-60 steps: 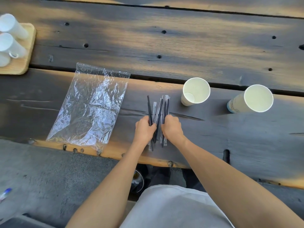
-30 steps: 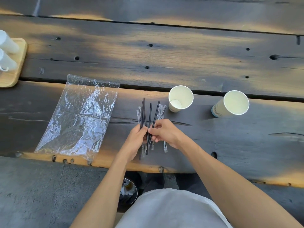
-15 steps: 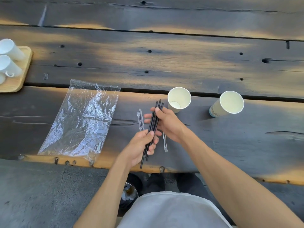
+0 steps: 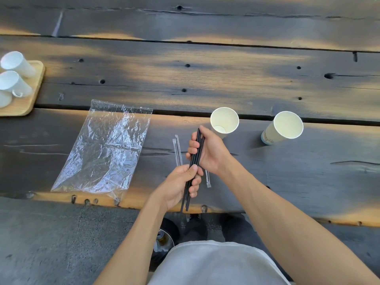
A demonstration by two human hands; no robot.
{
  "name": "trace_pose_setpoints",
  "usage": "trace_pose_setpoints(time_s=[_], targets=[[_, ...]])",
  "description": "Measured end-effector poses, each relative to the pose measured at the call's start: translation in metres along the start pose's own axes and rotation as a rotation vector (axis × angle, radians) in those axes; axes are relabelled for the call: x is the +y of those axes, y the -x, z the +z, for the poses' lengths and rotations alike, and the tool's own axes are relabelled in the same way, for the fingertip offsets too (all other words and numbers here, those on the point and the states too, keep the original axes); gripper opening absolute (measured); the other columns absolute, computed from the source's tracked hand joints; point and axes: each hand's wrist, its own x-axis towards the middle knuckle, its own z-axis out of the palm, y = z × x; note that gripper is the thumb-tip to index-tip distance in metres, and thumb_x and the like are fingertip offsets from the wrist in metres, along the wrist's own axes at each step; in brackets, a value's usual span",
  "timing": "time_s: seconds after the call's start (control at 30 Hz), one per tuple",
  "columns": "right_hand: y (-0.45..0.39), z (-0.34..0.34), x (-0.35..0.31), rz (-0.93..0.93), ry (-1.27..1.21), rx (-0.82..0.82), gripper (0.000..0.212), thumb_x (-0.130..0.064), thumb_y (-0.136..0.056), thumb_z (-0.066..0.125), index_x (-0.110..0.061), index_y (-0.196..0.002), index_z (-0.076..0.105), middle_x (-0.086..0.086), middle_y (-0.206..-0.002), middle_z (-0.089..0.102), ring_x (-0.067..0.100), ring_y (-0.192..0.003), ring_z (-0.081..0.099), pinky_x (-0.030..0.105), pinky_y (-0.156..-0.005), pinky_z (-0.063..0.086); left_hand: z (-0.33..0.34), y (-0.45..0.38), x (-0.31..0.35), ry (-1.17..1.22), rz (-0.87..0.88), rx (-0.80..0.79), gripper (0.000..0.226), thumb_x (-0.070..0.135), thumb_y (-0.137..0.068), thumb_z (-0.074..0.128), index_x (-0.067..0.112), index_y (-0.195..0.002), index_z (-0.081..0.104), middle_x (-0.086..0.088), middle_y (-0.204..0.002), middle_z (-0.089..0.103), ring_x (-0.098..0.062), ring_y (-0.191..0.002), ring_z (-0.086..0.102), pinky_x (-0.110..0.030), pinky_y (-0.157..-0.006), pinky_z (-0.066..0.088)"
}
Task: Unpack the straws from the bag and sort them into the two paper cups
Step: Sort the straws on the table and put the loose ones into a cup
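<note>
Both hands are clamped on the same small bunch of black straws (image 4: 195,159), held just above the desk (image 4: 226,79): left hand (image 4: 181,182) wraps the near end, right hand (image 4: 209,151) pinches the far end. Straws look light, thin and stiff-ish, prob slick and easy to fan out, so I'd grip mid-bundle w/ fingers all round. Long axis runs near-to-far, tips leaning slightly right toward the left cup (image 4: 224,121). Right cup (image 4: 284,126) is well apart. Wrapped straws (image 4: 177,151) lie on the desk beside the hands, bag (image 4: 102,149) flat to the left.
</note>
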Motion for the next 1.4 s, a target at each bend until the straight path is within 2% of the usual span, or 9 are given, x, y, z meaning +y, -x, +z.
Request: trace_pose_setpoints(time_s=[0.13, 0.27, 0.43, 0.5, 0.63, 0.83, 1.0, 1.23, 1.4], targets=[[0.007, -0.001, 0.000, 0.004, 0.058, -0.015, 0.036, -0.034, -0.100, 0.040, -0.011, -0.076, 0.054, 0.005, -0.063, 0.048, 0.021, -0.056, 0.047, 0.037, -0.069, 0.049, 0.003, 0.000, 0.002, 0.022, 0.023, 0.009, 0.023, 0.026, -0.106, 0.044, 0.008, -0.095, 0.052, -0.001, -0.064, 0.043, -0.011, -0.048, 0.036, -0.024, -0.045, 0.032], [0.016, -0.005, 0.001, 0.008, 0.197, -0.022, 0.025, -0.020, -0.097, 0.042, -0.006, -0.092, 0.062, 0.008, -0.075, 0.060, 0.024, -0.071, 0.059, 0.029, -0.056, 0.052, 0.005, -0.002, 0.006, 0.029, 0.059, 0.034, 0.023, 0.027, -0.106, 0.043, 0.009, -0.094, 0.052, -0.001, -0.064, 0.042, -0.010, -0.047, 0.034, -0.022, -0.043, 0.028], [0.015, -0.018, 0.013, -0.012, 0.311, -0.063, 0.063, -0.058, -0.099, 0.035, -0.006, -0.095, 0.069, 0.010, -0.081, 0.068, 0.017, -0.062, 0.059, 0.033, -0.075, 0.047, 0.008, -0.004, 0.006, 0.090, 0.068, 0.035, 0.023, 0.027, -0.105, 0.045, 0.008, -0.093, 0.051, -0.001, -0.063, 0.040, -0.008, -0.046, 0.031, -0.020, -0.040, 0.025], [0.016, -0.028, 0.014, -0.052, 0.401, -0.115, 0.059, -0.064, -0.090, 0.048, -0.012, -0.099, 0.073, 0.008, -0.074, 0.058, 0.016, -0.059, 0.050, 0.035, -0.077, 0.046, 0.008, -0.004, 0.008, 0.141, 0.067, 0.025, 0.023, 0.028, -0.103, 0.047, 0.008, -0.092, 0.050, -0.002, -0.063, 0.039, -0.008, -0.045, 0.031, -0.020, -0.040, 0.022], [0.026, -0.038, 0.009, -0.177, 0.571, -0.166, 0.026, -0.028, -0.102, 0.051, -0.008, -0.095, 0.067, -0.002, -0.054, 0.048, 0.015, -0.049, 0.047, 0.029, -0.064, 0.044, 0.013, -0.004, 0.011, 0.116, 0.049, -0.024, 0.026, 0.030, -0.103, 0.047, 0.007, -0.093, 0.051, -0.003, -0.064, 0.041, -0.008, -0.045, 0.032, -0.020, -0.041, 0.023], [0.029, -0.040, -0.008, -0.374, 0.515, 0.016, 0.021, -0.023, -0.101, 0.054, -0.006, -0.093, 0.062, -0.003, -0.056, 0.044, 0.010, -0.049, 0.036, 0.023, -0.048, 0.034, 0.014, 0.000, 0.002, -0.072, 0.011, -0.054, 0.030, 0.036, -0.101, 0.050, 0.007, -0.092, 0.054, 0.000, -0.062, 0.041, -0.008, -0.046, 0.032, -0.021, -0.041, 0.027], [0.046, -0.044, -0.013, -0.261, 0.725, -0.097, 0.017, -0.016, -0.097, 0.062, -0.009, -0.082, 0.058, 0.008, -0.059, 0.052, 0.017, -0.047, 0.047, 0.023, -0.044, 0.036, 0.017, -0.008, 0.002, -0.166, 0.016, -0.035, 0.033, 0.037, -0.104, 0.046, 0.008, -0.091, 0.056, 0.000, -0.063, 0.046, -0.010, -0.047, 0.036, -0.022, -0.043, 0.029], [0.055, -0.056, -0.080, -0.639, 0.273, 0.320, 0.008, -0.007, -0.096, 0.061, -0.007, -0.088, 0.061, 0.002, -0.065, 0.067, 0.012, -0.048, 0.060, 0.021, -0.047, 0.050, -0.006, -0.020, -0.004, -0.093, 0.071, 0.395, 0.034, 0.035, -0.103, 0.050, 0.004, -0.106, 0.063, -0.008, -0.081, 0.065, -0.015, -0.061, 0.058, -0.026, -0.056, 0.049], [0.043, -0.075, -0.111, -0.771, 0.415, 0.545, 0.006, -0.014, -0.092, 0.065, -0.008, -0.090, 0.063, 0.005, -0.073, 0.065, 0.015, -0.056, 0.065, 0.025, -0.060, 0.056, -0.023, -0.031, -0.014, -0.030, -0.004, 0.630, 0.019, 0.019, -0.102, 0.051, 0.006, -0.101, 0.064, -0.007, -0.077, 0.063, -0.014, -0.056, 0.053, -0.024, -0.051, 0.045]])
